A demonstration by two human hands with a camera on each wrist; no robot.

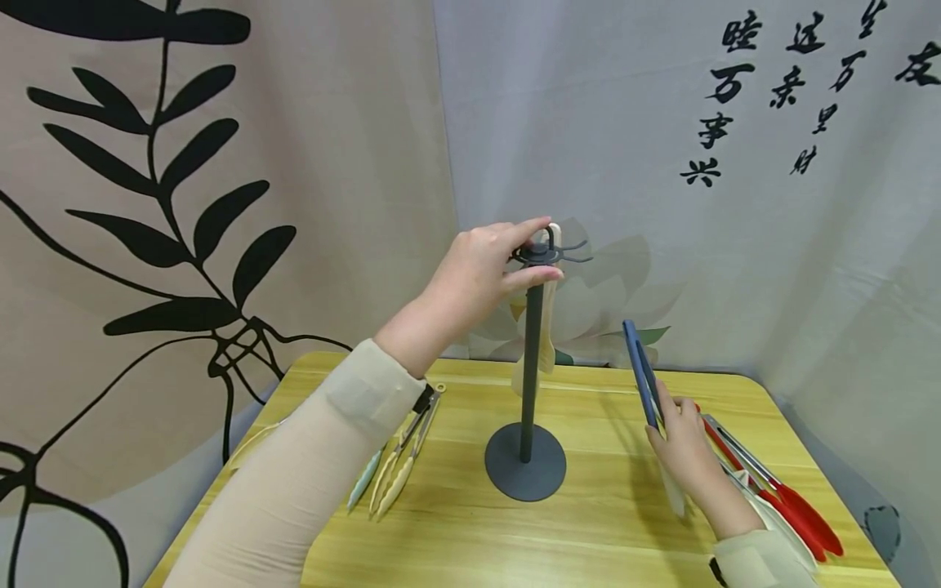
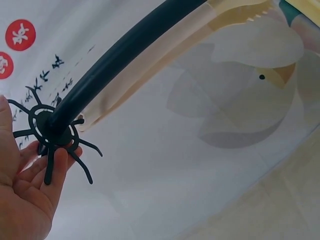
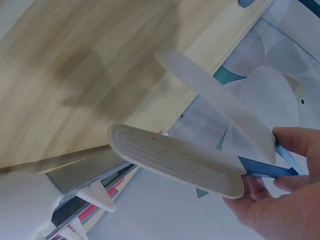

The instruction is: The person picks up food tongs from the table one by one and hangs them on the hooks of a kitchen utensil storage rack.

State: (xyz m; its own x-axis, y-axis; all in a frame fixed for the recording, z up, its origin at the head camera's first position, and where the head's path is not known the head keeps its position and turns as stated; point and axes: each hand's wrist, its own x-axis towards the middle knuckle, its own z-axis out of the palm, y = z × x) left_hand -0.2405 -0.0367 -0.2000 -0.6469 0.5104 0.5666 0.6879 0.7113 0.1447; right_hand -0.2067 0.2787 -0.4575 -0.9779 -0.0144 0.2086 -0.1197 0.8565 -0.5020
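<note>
A dark grey utensil stand [image 1: 531, 367] with a round base and a ring of curved hooks is upright on the wooden table [image 1: 441, 531]. My left hand [image 1: 470, 261] grips the hook ring at its top, thumb and fingers around the hooks [image 2: 54, 127]. From the stand's far side hangs a cream utensil [image 1: 548, 335], its lower edge toothed in the left wrist view. To the right of the stand, my right hand [image 1: 684, 445] holds blue-handled tongs [image 1: 641, 371], handle end up. Their two whitish ribbed heads [image 3: 175, 162] point down and stand apart.
Left of the stand lie cream-tipped tongs [image 1: 400, 469] and a pale blue-tipped utensil [image 1: 364, 480], partly behind my left sleeve. Red-headed tongs [image 1: 804, 514] and a white-headed pair [image 1: 782, 527] lie at the table's right side. A printed curtain [image 1: 353, 163] hangs behind.
</note>
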